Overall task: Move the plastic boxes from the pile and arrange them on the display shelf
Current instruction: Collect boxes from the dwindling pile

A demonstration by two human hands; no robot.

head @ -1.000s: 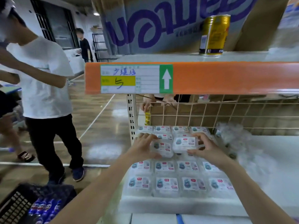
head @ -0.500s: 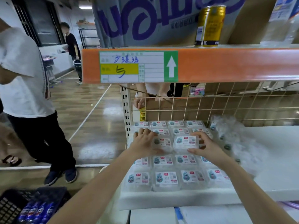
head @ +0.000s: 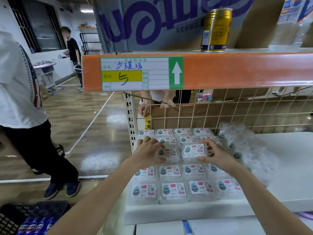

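Several clear plastic boxes with white labels lie in rows on the white display shelf (head: 288,180). My left hand (head: 149,152) grips one box (head: 168,153) in the middle row, fingers curled over its far edge. My right hand (head: 214,156) holds a second box (head: 194,150) beside it, thumb at its near edge and fingers along its right side; this box sits a little higher than its neighbours. A loose pile of boxes (head: 237,146) in crinkled clear wrap lies right of the rows.
An orange shelf beam (head: 237,70) with a price label hangs just above. A gold can (head: 216,30) stands on the upper shelf. Wire mesh (head: 237,112) backs the shelf; another person's hands show behind it. A person in white (head: 18,92) stands left; a black basket (head: 25,221) of bottles sits lower left.
Both hands stay on the two boxes in the middle row. The view has tilted and shifted slightly; the person on the left has stepped further left.
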